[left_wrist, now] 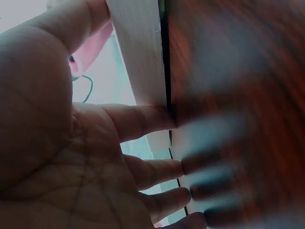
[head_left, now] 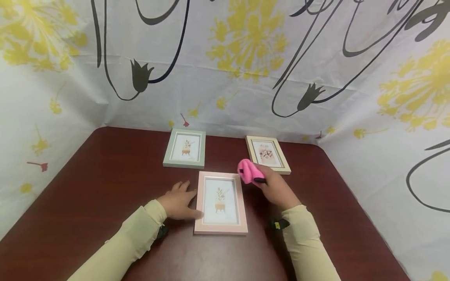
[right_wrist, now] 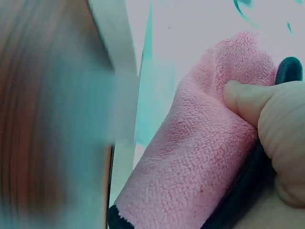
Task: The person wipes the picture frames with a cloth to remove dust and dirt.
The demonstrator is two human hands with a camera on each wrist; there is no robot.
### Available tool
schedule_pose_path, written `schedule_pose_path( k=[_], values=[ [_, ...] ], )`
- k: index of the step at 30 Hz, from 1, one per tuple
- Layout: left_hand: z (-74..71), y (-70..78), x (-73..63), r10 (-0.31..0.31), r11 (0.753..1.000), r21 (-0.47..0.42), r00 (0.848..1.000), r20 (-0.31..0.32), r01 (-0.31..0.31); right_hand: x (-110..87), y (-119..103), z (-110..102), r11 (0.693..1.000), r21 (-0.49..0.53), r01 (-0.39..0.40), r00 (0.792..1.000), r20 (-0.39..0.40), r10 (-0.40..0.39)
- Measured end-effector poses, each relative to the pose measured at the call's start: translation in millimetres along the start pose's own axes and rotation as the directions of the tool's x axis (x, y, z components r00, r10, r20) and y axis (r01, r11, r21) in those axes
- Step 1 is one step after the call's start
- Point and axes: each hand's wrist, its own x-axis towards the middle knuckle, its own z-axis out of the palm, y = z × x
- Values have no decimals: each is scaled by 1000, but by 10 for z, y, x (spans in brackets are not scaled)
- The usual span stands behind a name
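A pink picture frame (head_left: 220, 230) with a potted-plant print lies flat on the table, near the middle. My left hand (head_left: 178, 203) rests at its left side, thumb on the frame's edge and fingers spread. In the left wrist view, the fingertips (left_wrist: 164, 117) reach down to the wood beside the frame's side wall (left_wrist: 138, 52). With my right hand (head_left: 277, 189) I grip a folded pink fleecy cloth (head_left: 247, 171) with dark trim, over the frame's upper right corner. The right wrist view shows my thumb (right_wrist: 243, 98) pressed on the cloth's soft surface.
A green picture frame (head_left: 166, 154) lies behind to the left, and a cream picture frame (head_left: 286, 158) behind to the right, partly hidden by my right hand. The dark red table (head_left: 116, 168) ends against a white flowered curtain (head_left: 218, 89) at the back and sides.
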Motion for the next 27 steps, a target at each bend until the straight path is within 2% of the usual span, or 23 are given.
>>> schedule_pose_path(
  k=[2,4,6,9,13,17,22,27],
  values=[
    [5,-4,-11,-4,1000,9,1000,14,4,57,-127,95,997,-56,52,999,12,-51],
    [1,-6,-14,0,1000,16,1000,24,-1,105,-219,191,989,-134,68,997,35,-64],
    [-1,-10,-12,7,1000,21,999,37,-8,141,-270,274,980,-194,53,996,86,-37],
    [-5,-10,-18,17,999,41,998,57,-20,156,-313,360,970,-241,-17,980,189,64],
    [-9,-13,-40,22,996,88,997,72,-28,173,-347,402,964,-256,-77,952,267,147],
    [-2,-18,-55,10,992,126,996,87,-21,183,-367,401,965,-253,-72,950,277,144],
    [11,-8,-60,-16,992,123,996,89,5,157,-394,402,967,-243,-83,949,276,150],
    [16,15,-67,-23,994,104,997,76,15,-10,-448,383,972,-228,-59,945,300,128]
  ],
)
